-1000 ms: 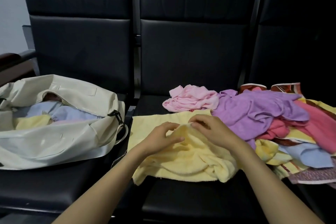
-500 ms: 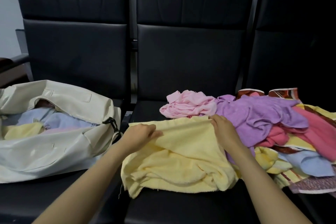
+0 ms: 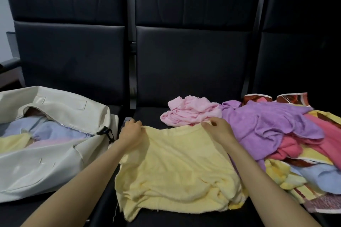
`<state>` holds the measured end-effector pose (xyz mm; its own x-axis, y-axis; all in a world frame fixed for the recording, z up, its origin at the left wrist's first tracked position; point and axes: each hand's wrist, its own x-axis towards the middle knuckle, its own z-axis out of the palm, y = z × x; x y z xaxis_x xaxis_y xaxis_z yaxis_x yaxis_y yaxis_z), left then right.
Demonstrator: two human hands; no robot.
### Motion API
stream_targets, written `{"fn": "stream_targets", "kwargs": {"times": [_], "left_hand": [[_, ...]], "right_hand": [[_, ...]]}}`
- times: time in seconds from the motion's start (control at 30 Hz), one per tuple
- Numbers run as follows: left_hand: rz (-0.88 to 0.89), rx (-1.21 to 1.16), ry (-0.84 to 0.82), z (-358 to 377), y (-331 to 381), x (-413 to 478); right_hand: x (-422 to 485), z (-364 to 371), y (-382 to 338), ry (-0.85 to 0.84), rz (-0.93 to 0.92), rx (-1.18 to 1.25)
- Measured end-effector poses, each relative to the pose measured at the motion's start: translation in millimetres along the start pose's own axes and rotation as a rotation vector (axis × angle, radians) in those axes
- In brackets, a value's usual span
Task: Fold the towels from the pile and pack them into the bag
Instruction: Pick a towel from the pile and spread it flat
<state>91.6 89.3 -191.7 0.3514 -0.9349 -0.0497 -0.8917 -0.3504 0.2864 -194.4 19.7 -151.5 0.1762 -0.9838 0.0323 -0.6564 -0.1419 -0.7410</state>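
A pale yellow towel [image 3: 175, 167] lies spread on the middle black seat, rumpled along its near edge. My left hand [image 3: 132, 133] pinches its far left corner. My right hand [image 3: 217, 131] pinches its far right corner, so the far edge is pulled straight between them. To the right sits the pile of towels [image 3: 276, 134], with purple, pink, red, blue and yellow pieces. A light pink towel [image 3: 191, 113] lies crumpled just behind the yellow one. The cream bag [image 3: 55, 162] rests open on the left seat, with blue, yellow and pink towels inside.
Three black padded chairs [image 3: 190, 57] stand side by side, their backrests rising behind the seats. A black clip [image 3: 107, 132] hangs at the bag's zip end near my left hand. A patterned brown-and-red cloth [image 3: 293, 98] lies under the pile.
My hands have moved apart from the towel's middle to its two far corners and drawn the far edge out flat. The towel now lies wider and smoother.
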Motion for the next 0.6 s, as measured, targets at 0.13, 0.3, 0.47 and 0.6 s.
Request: {"fn": "stream_targets", "kwargs": {"times": [0.13,0.3,0.47,0.6], "left_hand": [[-0.041,0.017,-0.003,6.2,0.1,1.6],[-0.041,-0.009,-0.047,-2.1,-4.9,0.0],[-0.001,0.032,-0.177,-9.4,-7.3,-1.1],[0.003,0.057,-0.25,-21.0,-12.2,-5.4]], "right_hand": [[-13.7,-6.0,-0.1,0.028,-0.192,0.264],[-17.9,-24.3,26.8,0.063,-0.233,0.13],[-10.4,-26.2,43.1,0.007,-0.218,-0.209],[-7.4,-31.7,34.1,0.12,-0.211,-0.225]]}}
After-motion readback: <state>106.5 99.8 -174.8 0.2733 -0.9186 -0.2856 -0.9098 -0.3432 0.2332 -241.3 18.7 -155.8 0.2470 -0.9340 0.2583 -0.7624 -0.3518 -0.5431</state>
